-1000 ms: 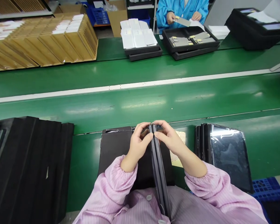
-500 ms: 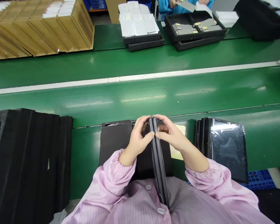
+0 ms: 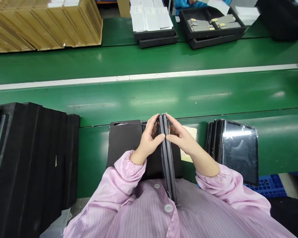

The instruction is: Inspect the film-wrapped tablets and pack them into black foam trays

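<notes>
Along the left near edge of the surface [image 3: 94,165], black foam trays [image 3: 32,158] stand packed side by side, cut off at the picture's left and bottom. Cardboard packs [image 3: 47,23] fill the far left corner, their tops cropped. In front of you, at the near edge, lies a black pad [image 3: 124,142], partly covered by your arms. White sheets [image 3: 151,16] sit on a tray at the far edge.

Over the pad, your left hand [image 3: 149,140] and right hand [image 3: 182,140] hold two panels [image 3: 167,165] upright on edge, face to face, with the lower end against your smock [image 3: 144,215]. Each hand pinches the far end, thumb pressed to the side and fingers curled round the top. You see only the panels' edges, as their faces are hidden.

A dotted sheet [image 3: 191,131] lies just right of your right hand, mostly behind the wrist. A parts tray [image 3: 211,26] rests at the far edge, a co-worker's blue sleeve [image 3: 186,2] barely showing above it. Bagged panels [image 3: 238,148] lean at the near edge, blurred by glare, with a blue crate [image 3: 268,185] below.
</notes>
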### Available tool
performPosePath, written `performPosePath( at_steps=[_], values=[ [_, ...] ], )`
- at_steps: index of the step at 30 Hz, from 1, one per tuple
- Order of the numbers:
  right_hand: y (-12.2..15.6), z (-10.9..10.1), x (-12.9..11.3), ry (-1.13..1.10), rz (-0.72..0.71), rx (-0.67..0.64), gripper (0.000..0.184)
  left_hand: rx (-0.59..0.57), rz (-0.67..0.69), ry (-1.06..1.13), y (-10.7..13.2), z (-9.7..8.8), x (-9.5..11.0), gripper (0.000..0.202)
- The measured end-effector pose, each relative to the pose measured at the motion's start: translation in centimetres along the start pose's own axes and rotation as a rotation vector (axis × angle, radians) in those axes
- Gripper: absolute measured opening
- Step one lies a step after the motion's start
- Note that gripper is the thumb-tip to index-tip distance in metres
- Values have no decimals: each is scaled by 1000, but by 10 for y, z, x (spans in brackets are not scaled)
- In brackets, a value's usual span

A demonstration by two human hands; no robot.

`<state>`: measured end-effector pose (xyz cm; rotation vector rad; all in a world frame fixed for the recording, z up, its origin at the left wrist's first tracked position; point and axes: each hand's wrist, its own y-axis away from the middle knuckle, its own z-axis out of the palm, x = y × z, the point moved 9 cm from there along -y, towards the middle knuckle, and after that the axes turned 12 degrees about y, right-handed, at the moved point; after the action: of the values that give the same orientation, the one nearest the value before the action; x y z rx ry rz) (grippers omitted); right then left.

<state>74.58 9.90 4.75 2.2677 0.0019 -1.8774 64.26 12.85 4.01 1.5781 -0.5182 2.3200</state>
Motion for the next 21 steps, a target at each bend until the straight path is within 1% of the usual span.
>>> performPosePath(
  at_steps=[4,6,10,12,17,21],
  values=[
    [4,1,4,3,38,103,68,41,0,12,3,-1,-4,68],
    [4,1,4,-17,72,127,68,57,8,1,2,-1,-2,65],
    [1,2,0,-68,114,122,69,96,48,-5,0,-2,4,59],
    [0,3,-1,-94,129,115,71,106,47,6,-1,-4,6,59],
    [1,2,3,-111,144,116,72,56,-34,24,0,-3,3,66],
    [0,4,2,-162,139,99,69,56,-65,36,0,-6,1,69]
  ],
)
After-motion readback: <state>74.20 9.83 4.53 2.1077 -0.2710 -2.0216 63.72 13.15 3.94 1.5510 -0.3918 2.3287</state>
